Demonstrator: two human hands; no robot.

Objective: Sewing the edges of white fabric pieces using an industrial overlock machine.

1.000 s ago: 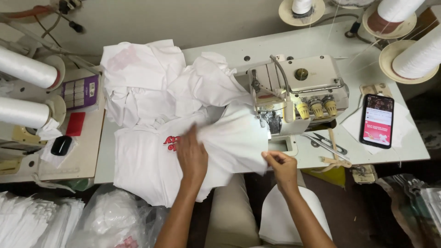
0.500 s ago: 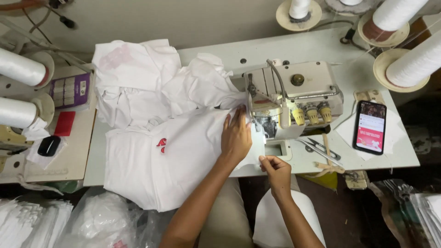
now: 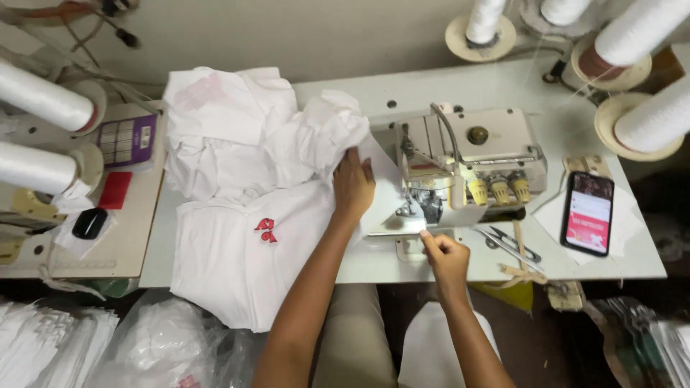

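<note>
Left hand lies flat on the white shirt; right hand pinches its edge beside the sewing machine.

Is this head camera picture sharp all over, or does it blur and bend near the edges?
Head view: even, soft light, no hard glare. The left hand on the white garment and the sewing machine look sharp; the plastic bags at the bottom edge are smeared; the table edge bows slightly, a wide-lens effect.
</note>
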